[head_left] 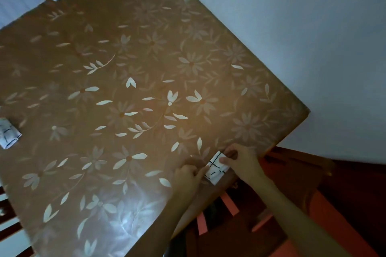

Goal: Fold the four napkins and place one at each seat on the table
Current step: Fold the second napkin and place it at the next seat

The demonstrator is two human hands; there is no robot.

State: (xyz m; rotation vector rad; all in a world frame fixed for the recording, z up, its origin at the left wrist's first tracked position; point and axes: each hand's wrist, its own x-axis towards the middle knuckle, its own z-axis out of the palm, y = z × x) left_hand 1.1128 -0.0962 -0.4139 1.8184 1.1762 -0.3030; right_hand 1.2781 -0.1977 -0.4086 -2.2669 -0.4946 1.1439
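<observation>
A small folded white napkin with black grid lines (pixel 217 168) lies at the near right edge of the table (pixel 129 52), which wears a brown cloth with pale flowers. My right hand (pixel 240 159) pinches the napkin's far end between thumb and fingers. At the napkin's left side, my left hand (pixel 191 174) has its curled fingers on the napkin's edge. A second folded napkin (pixel 8 132) with the same pattern lies at the table's far left edge, partly cut off by the frame.
A reddish wooden chair (pixel 292 200) stands under the table's near right edge, below my arms. Slats of another chair (pixel 8 208) show at the lower left. A pale wall or floor (pixel 302 27) fills the upper right.
</observation>
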